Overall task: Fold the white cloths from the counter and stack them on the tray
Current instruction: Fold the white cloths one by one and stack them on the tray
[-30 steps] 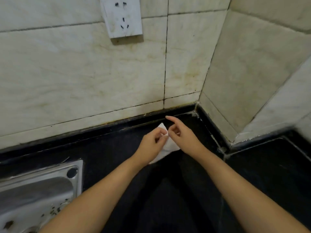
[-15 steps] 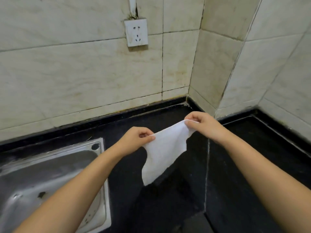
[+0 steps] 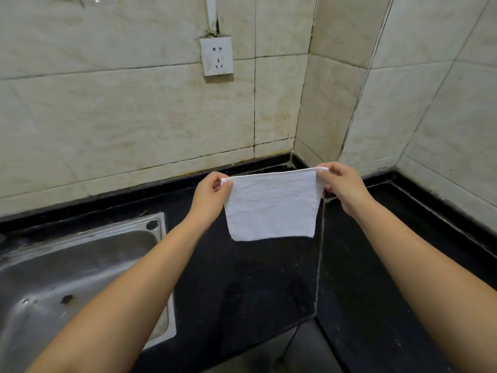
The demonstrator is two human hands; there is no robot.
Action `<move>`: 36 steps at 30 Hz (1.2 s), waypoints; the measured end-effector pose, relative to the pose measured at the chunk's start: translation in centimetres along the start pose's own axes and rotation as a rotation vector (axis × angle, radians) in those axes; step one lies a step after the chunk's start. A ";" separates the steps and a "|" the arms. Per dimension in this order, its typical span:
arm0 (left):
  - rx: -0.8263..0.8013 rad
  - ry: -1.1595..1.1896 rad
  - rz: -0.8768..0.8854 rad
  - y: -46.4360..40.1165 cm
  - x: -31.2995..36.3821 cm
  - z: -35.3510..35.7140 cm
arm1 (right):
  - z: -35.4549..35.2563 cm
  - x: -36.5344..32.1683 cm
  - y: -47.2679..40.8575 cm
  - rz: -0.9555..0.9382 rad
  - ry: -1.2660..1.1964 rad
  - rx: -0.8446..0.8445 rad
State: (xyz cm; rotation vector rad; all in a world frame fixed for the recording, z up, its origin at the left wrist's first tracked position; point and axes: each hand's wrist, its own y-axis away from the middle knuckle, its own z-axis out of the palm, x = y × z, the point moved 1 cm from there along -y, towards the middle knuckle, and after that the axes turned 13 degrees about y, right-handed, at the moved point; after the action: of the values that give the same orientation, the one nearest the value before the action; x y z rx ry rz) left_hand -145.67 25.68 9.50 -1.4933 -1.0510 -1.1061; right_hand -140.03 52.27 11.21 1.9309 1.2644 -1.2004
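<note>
- Holding one white cloth (image 3: 270,205) spread flat in the air above the black desk (image 3: 242,286), near its back corner; judged step: opening the cloth out ahead of the first fold.
- Left hand (image 3: 211,196) pinches the upper left corner; right hand (image 3: 341,184) pinches the upper right corner. The top edge is taut and the lower edge hangs free.
- Both forearms reach forward, hands level with each other and apart by the cloth's width.
- Next move, as judged: bring the two corners together or lay the cloth down, keeping edges aligned.
- No tray is in view; a steel sink (image 3: 80,265) sits at the desk's left.
</note>
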 end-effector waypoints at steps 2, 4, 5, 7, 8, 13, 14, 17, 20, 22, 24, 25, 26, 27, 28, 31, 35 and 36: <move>-0.022 0.044 0.010 1.4 -0.6 -0.6 | -0.2 1.0 1.1 -0.026 0.010 -0.028; -0.100 0.059 -0.049 3.5 -2.6 -1.4 | 0.0 3.1 3.0 -0.036 0.079 -0.068; -0.152 0.055 -0.096 4.8 -3.9 -1.7 | 0.3 4.6 4.1 -0.036 0.118 -0.093; -0.247 0.009 -0.203 7.6 -7.0 -2.1 | 1.1 8.0 6.7 -0.005 0.170 -0.170; -0.285 -0.018 -0.262 9.0 -8.5 -2.1 | 1.6 9.7 8.1 0.033 0.196 -0.219; -0.441 -0.129 -0.492 14.6 -14.1 -2.1 | 3.0 15.6 13.1 0.236 0.280 -0.456; -0.464 -0.157 -0.520 15.0 -14.7 -2.1 | 3.1 15.8 13.4 0.255 0.289 -0.489; -0.416 -0.180 -0.552 14.3 -15.8 -2.2 | 3.4 15.6 12.2 0.255 0.351 -0.517; -0.301 -0.291 -0.535 11.8 -16.2 -1.9 | 4.5 15.2 9.4 0.218 0.441 -0.480; -0.207 -0.335 -0.517 10.2 -16.3 -1.5 | 5.8 15.1 7.4 0.199 0.503 -0.427; -0.147 -0.391 -0.520 9.0 -16.4 -1.1 | 7.2 15.1 5.8 0.187 0.553 -0.372; -0.134 -0.429 -0.533 8.6 -16.5 -0.9 | 7.8 15.2 5.1 0.176 0.578 -0.352; -0.127 -0.469 -0.539 8.4 -16.7 -0.6 | 8.5 15.4 4.5 0.157 0.610 -0.340; -0.120 -0.513 -0.531 8.2 -17.0 -0.4 | 9.1 15.6 4.1 0.135 0.654 -0.338; -0.114 -0.564 -0.511 8.2 -17.2 -0.2 | 9.6 15.9 3.8 0.105 0.718 -0.343; -0.087 -0.748 -0.430 8.8 -17.9 0.5 | 10.4 16.6 3.6 -0.038 0.979 -0.351; 0.028 -0.822 -0.387 11.2 -18.2 0.7 | 12.3 15.1 3.5 -0.212 1.114 -0.358; 0.029 -0.831 -0.378 12.1 -18.3 0.6 | 13.6 14.1 3.5 -0.273 1.098 -0.406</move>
State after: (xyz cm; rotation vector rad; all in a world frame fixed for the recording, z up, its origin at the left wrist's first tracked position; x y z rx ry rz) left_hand -137.87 22.69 -10.76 -1.8213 -1.9689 -0.6862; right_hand -139.79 46.07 -7.63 2.1479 2.1243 0.1755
